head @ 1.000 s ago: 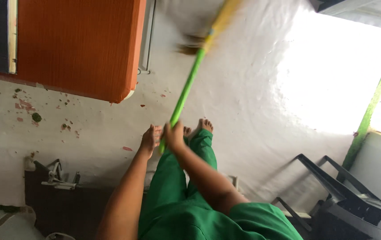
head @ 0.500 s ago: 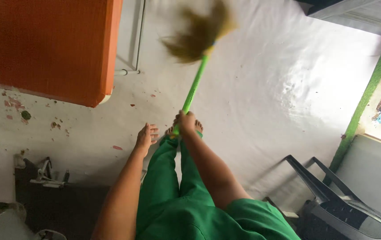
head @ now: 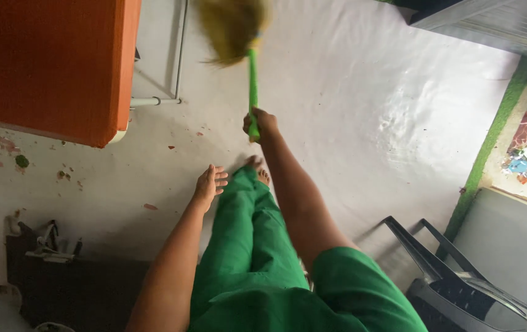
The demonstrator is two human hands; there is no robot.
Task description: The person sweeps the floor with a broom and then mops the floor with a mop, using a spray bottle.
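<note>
My right hand [head: 259, 123] is closed around the green handle of a broom [head: 252, 80], arm stretched forward. The broom's brown bristle head [head: 232, 27] is blurred and rests against the pale floor near the top of the view. My left hand [head: 208, 183] hangs free with fingers spread, holding nothing, beside my green trouser leg [head: 239, 233]. One bare foot [head: 258, 167] shows just below the right hand.
An orange wooden table top [head: 48, 61] with a white metal leg frame [head: 177, 61] fills the upper left. Small red and green scraps [head: 22, 161] dot the floor below it. A dark plastic chair [head: 460, 283] stands lower right; a dark stand [head: 60, 270] lower left. A green door frame [head: 491, 135] is at right.
My right hand has pushed the broom forward and to the left, and the bristles swung from the upper middle toward the table leg. The left hand stays free. The view shifted left.
</note>
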